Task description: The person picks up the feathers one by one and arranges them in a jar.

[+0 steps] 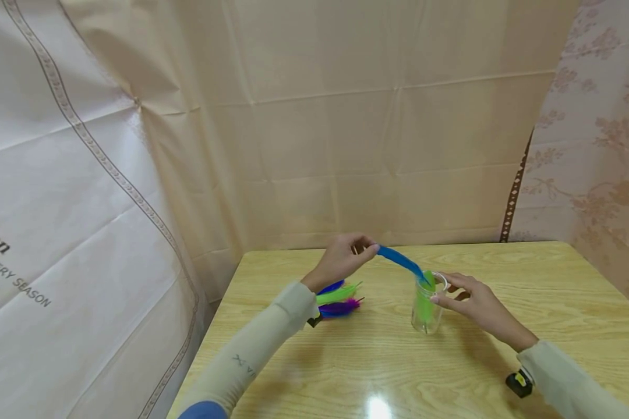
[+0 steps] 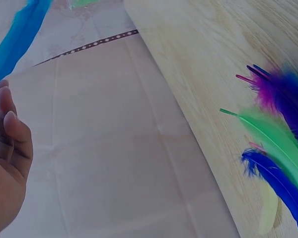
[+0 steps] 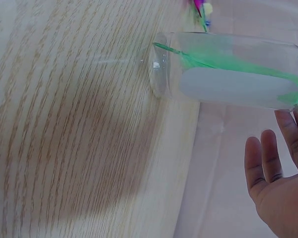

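One jar (image 1: pixel 436 315); woodgrain table (image 1: pixel 340 366); beige cloth (image 1: pixel 367 145) behind.

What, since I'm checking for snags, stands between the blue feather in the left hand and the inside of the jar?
Only the green feather, inside the jar and reaching its mouth. In the head view the blue feather overlaps it there; whether they touch is unclear. No lid shows.

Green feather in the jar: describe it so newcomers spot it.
On the wood-grain table, find the clear jar gripped by the right hand. The green feather stands inside, unlike the other green feather lying on the table beside a dark-blue feather.
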Demonstrator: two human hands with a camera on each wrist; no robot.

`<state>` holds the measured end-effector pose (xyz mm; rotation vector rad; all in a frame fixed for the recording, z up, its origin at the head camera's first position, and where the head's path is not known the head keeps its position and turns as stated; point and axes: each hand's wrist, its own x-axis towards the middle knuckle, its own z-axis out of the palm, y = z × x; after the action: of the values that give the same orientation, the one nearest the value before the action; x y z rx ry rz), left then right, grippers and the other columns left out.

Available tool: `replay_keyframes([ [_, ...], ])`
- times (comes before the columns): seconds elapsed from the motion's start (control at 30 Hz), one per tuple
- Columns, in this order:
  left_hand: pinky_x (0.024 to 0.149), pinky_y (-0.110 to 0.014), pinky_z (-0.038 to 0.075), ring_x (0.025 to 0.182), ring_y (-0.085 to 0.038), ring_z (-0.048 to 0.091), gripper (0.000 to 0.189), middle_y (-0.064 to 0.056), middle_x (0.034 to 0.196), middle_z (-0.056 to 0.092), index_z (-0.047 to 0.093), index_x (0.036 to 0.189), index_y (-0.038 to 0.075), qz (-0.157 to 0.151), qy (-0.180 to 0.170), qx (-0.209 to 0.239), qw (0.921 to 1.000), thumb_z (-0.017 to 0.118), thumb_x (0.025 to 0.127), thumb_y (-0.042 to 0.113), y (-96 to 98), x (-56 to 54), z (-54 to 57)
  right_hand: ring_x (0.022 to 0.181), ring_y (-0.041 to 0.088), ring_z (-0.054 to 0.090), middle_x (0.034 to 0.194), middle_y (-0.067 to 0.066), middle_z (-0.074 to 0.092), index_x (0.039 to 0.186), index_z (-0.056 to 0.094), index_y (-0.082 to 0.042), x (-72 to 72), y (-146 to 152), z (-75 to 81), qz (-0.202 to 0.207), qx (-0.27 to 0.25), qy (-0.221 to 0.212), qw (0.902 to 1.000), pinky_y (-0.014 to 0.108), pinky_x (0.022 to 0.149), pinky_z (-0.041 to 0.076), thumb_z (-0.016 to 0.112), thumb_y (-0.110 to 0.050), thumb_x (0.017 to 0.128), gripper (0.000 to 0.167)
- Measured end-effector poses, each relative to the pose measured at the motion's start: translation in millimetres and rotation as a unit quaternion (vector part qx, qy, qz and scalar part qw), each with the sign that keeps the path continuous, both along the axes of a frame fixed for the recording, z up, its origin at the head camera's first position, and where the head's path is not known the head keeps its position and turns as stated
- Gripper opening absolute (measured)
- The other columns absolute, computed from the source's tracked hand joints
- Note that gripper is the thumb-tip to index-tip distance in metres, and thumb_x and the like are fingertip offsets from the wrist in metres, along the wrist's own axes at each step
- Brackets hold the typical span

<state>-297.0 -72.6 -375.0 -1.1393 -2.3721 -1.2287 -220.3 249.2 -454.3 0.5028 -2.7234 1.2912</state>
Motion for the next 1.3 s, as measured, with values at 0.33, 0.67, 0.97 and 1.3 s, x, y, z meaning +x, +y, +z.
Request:
replay_keyframes([
  [0.33,0.065,-0.023,0.051,0.073,-0.007,0.058,0.013,0.006,0.089,0.070,0.074,0.102,0.013,-0.002,0.004,0.011,0.9999,0.067,0.102,0.024,12.8,0.3,0.3,0.112,0.024,0.053,0.141,0.014,0.058,0.151,0.052,-0.010,0.2,0.4,-0.9,0.001,0.003,0.006,1.0000,0.029,0.082,0.052,0.071,-0.039,0.099,0.063],
  [0.67,0.066,-0.020,0.052,0.076,-0.007,0.059,0.015,0.005,0.093,0.070,0.072,0.105,0.010,-0.008,0.006,0.001,0.9999,0.065,0.103,0.023,22.0,2.4,-2.5,0.110,0.024,0.053,0.134,0.011,0.062,0.149,0.053,-0.007,-0.2,0.1,-2.2,-0.004,-0.001,0.003,1.0000,0.030,0.081,0.053,0.071,-0.038,0.099,0.062],
  [0.97,0.064,-0.016,0.050,0.069,-0.005,0.060,0.008,0.000,0.090,0.073,0.074,0.101,0.007,-0.029,0.111,-0.022,0.9931,0.069,0.100,0.014,33.5,-2.8,-6.3,0.110,0.025,0.054,0.133,0.012,0.062,0.150,0.052,-0.005,-1.1,0.1,-1.1,-0.006,-0.001,0.003,1.0000,0.030,0.081,0.053,0.071,-0.038,0.099,0.064],
  [1.3,0.063,-0.012,0.047,0.070,-0.003,0.058,0.004,0.000,0.094,0.069,0.072,0.101,0.008,-0.059,0.132,-0.053,0.9881,0.070,0.099,0.011,47.5,1.6,-11.2,0.111,0.025,0.053,0.133,0.011,0.061,0.151,0.050,-0.004,-1.1,0.1,0.3,-0.002,-0.002,-0.004,1.0000,0.030,0.082,0.053,0.070,-0.039,0.099,0.066],
])
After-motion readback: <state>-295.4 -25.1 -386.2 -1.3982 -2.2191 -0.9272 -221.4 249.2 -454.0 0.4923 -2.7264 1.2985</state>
